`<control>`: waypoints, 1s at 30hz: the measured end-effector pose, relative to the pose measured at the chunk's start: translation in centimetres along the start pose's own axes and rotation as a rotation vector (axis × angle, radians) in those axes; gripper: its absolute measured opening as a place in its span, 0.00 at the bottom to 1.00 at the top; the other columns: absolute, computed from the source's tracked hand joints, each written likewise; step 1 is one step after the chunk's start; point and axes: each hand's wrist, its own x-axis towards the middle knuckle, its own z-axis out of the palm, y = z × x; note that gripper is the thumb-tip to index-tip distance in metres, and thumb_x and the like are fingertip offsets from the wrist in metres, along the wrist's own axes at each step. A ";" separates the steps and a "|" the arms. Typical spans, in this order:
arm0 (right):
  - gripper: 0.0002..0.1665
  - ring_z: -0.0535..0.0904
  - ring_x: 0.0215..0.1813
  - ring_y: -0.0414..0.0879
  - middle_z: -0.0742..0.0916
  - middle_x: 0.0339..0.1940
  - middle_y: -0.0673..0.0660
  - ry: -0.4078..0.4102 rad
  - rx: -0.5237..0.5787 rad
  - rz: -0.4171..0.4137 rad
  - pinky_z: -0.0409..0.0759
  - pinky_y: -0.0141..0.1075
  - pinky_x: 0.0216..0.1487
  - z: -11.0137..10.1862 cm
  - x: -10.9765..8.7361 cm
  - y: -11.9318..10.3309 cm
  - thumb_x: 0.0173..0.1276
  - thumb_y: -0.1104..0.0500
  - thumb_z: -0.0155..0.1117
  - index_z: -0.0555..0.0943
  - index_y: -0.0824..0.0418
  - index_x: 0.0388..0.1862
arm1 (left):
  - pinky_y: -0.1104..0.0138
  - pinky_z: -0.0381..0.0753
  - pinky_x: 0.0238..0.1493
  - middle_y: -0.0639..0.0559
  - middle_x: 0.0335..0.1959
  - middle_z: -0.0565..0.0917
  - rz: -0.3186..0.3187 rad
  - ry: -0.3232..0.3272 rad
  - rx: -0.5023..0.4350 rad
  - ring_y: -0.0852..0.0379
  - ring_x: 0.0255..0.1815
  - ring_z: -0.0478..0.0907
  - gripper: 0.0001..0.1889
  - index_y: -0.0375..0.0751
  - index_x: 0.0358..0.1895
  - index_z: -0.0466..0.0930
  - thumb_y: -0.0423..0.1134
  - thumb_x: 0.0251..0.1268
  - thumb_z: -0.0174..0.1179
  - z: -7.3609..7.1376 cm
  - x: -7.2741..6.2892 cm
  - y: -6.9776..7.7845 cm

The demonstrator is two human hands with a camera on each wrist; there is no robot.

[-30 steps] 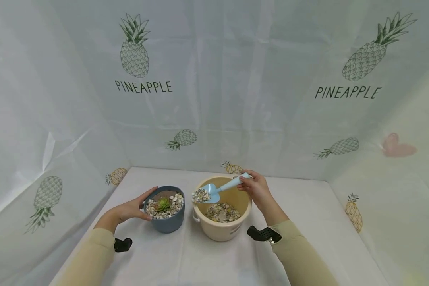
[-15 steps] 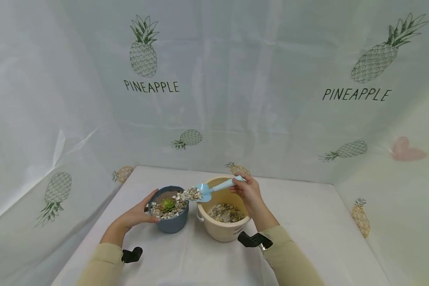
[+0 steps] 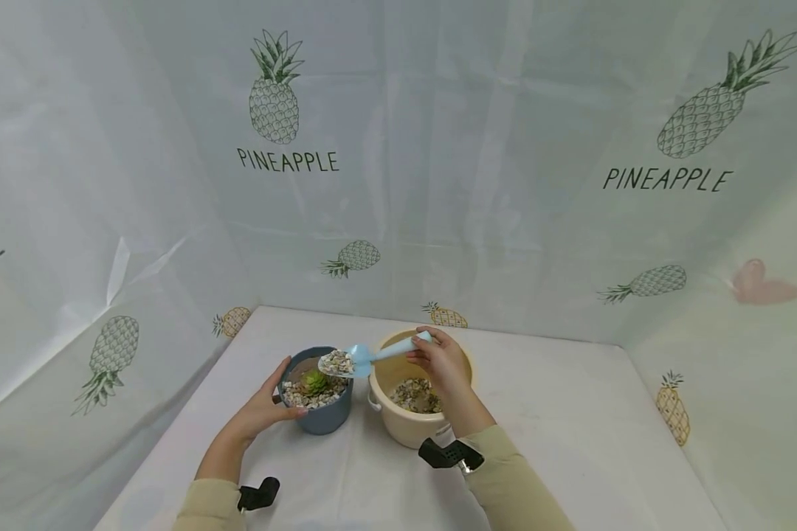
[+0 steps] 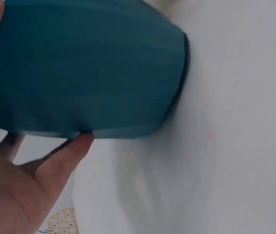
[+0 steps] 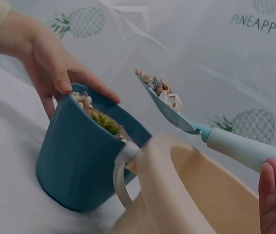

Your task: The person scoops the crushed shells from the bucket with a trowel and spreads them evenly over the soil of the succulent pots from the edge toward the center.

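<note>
A blue flowerpot [image 3: 327, 422] stands on the table with a green succulent [image 3: 315, 382] and small pale stones in it. My left hand [image 3: 260, 413] holds the pot from the left, thumb at the near rim and fingers round the far side. In my right hand [image 3: 440, 363] is the handle of a light blue trowel [image 5: 245, 150]. Its blade, heaped with small stones [image 3: 336, 361], is over the right part of the pot. The right wrist view shows the blade roughly level, tip slightly up, stones still on it. The blade hides part of the pot's inside.
A cream bucket [image 3: 405, 431] stands just right of the pot, stones [image 3: 415, 394] at its bottom and a handle lug [image 5: 128, 153] on its left side. White cloth covers the table [image 3: 551, 413]. A pineapple-print curtain [image 3: 465, 184] rises behind.
My right hand has carried the loaded trowel leftward from above the bucket to over the pot. The left hand keeps its hold on the pot. The head view has shifted slightly.
</note>
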 end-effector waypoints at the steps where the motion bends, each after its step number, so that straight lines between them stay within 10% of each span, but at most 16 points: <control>1: 0.21 0.82 0.23 0.41 0.83 0.30 0.57 -0.002 0.006 -0.006 0.82 0.30 0.30 0.3 0.0 0.1 0.70 0.71 0.58 0.70 0.77 0.60 | 0.31 0.57 0.61 0.34 0.78 0.33 -0.004 0.012 -0.003 0.19 0.70 0.41 0.62 0.55 0.80 0.34 0.40 0.52 0.75 0.2 -0.1 -0.1; 14: 0.14 0.81 0.22 0.42 0.84 0.46 0.76 0.003 -0.029 -0.039 0.82 0.31 0.29 4.8 -0.3 1.2 0.67 0.74 0.58 0.73 0.75 0.51 | 0.35 0.59 0.63 0.31 0.77 0.34 -0.041 0.088 -0.063 0.20 0.70 0.43 0.63 0.52 0.80 0.30 0.42 0.52 0.75 1.8 -0.7 0.0; 30: 0.15 0.80 0.23 0.42 0.86 0.44 0.70 0.008 -0.079 -0.018 0.82 0.31 0.29 5.9 -0.6 2.9 0.68 0.73 0.60 0.74 0.75 0.53 | 0.36 0.58 0.64 0.32 0.77 0.33 -0.051 0.113 -0.128 0.24 0.72 0.46 0.60 0.53 0.80 0.32 0.40 0.55 0.73 1.7 -3.0 0.2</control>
